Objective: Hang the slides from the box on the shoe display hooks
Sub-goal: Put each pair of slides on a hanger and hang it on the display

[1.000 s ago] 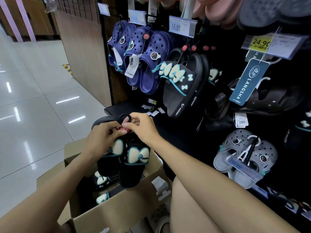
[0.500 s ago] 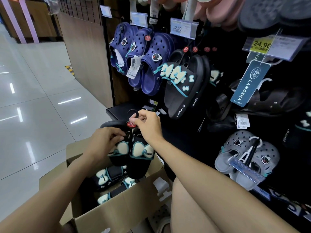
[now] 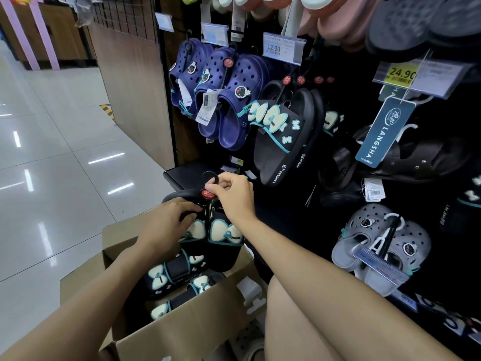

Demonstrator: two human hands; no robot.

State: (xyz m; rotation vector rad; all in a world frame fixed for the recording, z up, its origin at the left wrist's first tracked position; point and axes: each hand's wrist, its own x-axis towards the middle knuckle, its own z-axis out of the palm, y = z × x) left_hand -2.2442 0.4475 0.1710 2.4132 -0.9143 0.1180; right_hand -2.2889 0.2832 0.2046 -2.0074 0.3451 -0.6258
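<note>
The black display wall of hanging shoes (image 3: 346, 178) rises ahead; my brown cardboard box (image 3: 182, 327) sits below with more slides inside. Above the box I hold a black pair of bow-trimmed slides (image 3: 223, 238): my left hand (image 3: 166, 225) grips the strap, my right hand (image 3: 234, 196) pinches their thin black hanging loop (image 3: 209, 177).

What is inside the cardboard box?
Inside the cardboard box lie more black slides with pale bows. The held pair and left hand cover part of it; the bottom cannot be seen.
</note>
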